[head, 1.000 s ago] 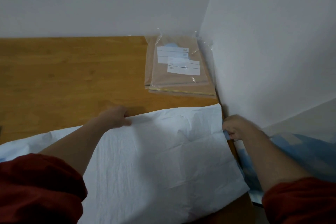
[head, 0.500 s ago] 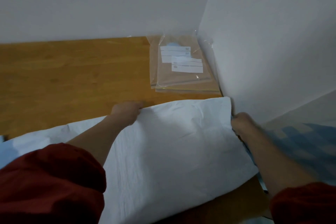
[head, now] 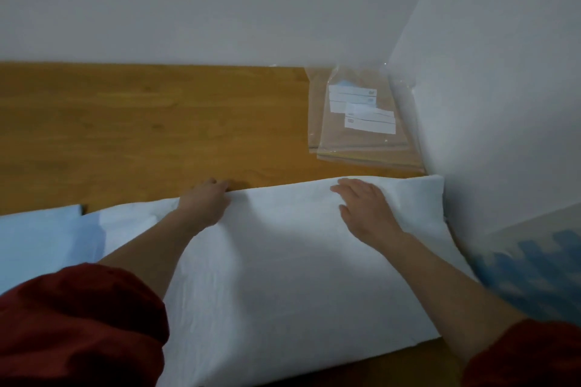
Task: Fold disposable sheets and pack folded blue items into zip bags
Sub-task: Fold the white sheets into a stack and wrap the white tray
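- Under both hands, on the wooden table (head: 141, 122), we find the white sheet (head: 283, 276), folded over on itself. Its far edge runs from the left hand across to the side wall.
- The left hand (head: 206, 203) sits at that far edge, its fingers curled over it and gripping the sheet. The fingertips reach the bare wood just beyond.
- The right hand (head: 366, 207) lies palm down on the sheet just short of the same edge. Its fingers are straight and slightly spread, and it holds nothing.
- Beyond the right hand, apart from the sheet, a stack of clear zip bags (head: 361, 135) with white labels lies in the corner, close against the side wall.
- Right of the right hand rises the side wall (head: 487, 88). The sheet's far corner meets it, so there is no free table on that side.
- Left of the left hand, a pale blue sheet (head: 37, 239) lies on the table just beside the white one. We cannot tell whether they overlap.
- Right of the right forearm is a blurred blue-and-white patterned thing (head: 534, 276), and we cannot make out what it is.
- Dark red sleeves (head: 78, 324) cover both arms nearest to us.
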